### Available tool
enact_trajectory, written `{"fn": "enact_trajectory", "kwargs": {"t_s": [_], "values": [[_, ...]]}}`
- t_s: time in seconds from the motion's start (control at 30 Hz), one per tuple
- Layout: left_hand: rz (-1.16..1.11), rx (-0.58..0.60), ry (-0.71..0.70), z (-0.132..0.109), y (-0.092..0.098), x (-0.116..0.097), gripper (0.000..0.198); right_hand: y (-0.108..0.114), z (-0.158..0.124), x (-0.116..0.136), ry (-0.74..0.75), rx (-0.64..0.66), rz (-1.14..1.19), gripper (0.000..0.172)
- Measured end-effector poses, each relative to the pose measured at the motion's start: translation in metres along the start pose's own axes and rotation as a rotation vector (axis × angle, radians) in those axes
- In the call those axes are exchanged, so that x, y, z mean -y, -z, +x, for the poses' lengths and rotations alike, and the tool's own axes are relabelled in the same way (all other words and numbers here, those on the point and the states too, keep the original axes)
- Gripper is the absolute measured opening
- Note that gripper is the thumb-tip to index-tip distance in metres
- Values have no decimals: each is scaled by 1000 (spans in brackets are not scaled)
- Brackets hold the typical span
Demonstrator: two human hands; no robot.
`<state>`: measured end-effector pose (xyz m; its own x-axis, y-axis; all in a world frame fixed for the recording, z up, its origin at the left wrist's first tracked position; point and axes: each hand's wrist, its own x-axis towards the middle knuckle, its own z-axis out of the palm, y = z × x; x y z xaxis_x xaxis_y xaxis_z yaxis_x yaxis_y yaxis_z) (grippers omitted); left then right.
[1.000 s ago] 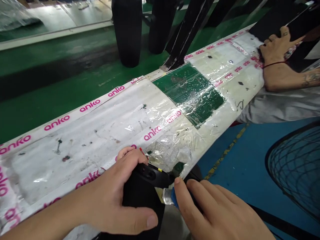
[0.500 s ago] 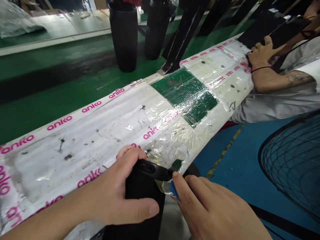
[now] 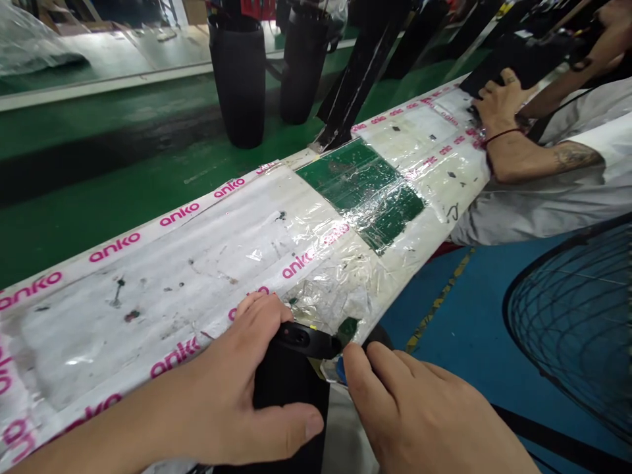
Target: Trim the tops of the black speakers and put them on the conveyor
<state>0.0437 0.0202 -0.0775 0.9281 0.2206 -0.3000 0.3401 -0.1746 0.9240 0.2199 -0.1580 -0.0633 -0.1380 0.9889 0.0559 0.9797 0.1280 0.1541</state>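
Observation:
My left hand [image 3: 241, 375] is shut around a black moulded piece [image 3: 291, 392], with its thumb across the front and its fingers over the top. The piece has a narrow strap-like upper part with small holes and hangs past the edge of a bench covered in white anko tape and clear plastic film [image 3: 172, 309]. My right hand [image 3: 415, 415] pinches a small blue-and-silver object [image 3: 340, 370], mostly hidden by my fingers, against the black piece. A co-worker's hand [image 3: 498, 105] rests on a black panel [image 3: 518, 62] at the far end of the bench.
A green patch [image 3: 365, 191] shows under the film on the bench. Black cylinders [image 3: 237, 85] and dark posts stand on the green floor behind it. A wire fan guard [image 3: 573, 329] sits on the blue floor at right. The co-worker's pale sleeve [image 3: 538, 210] lies along the bench edge.
My right hand has moved up, now covering more of the blue-and-silver object. The co-worker's hand has shifted left along the bench, and the whole view has drifted slightly.

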Motion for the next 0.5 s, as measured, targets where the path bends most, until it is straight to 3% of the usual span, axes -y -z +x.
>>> {"fn": "enact_trajectory", "kwargs": {"t_s": [0.13,0.3,0.37,0.5], "values": [[-15,-16,46,0,-3,-5,37,7,11,-1,-21,85,67,59],[22,-106,86,-3,-10,-10,32,35,38,-15,-13,520,229,41],[47,-131,58,-3,-12,-9,32,45,46,-22,20,615,264,33],[111,-216,-13,-2,-18,-5,33,45,34,-23,17,518,241,32]]}}
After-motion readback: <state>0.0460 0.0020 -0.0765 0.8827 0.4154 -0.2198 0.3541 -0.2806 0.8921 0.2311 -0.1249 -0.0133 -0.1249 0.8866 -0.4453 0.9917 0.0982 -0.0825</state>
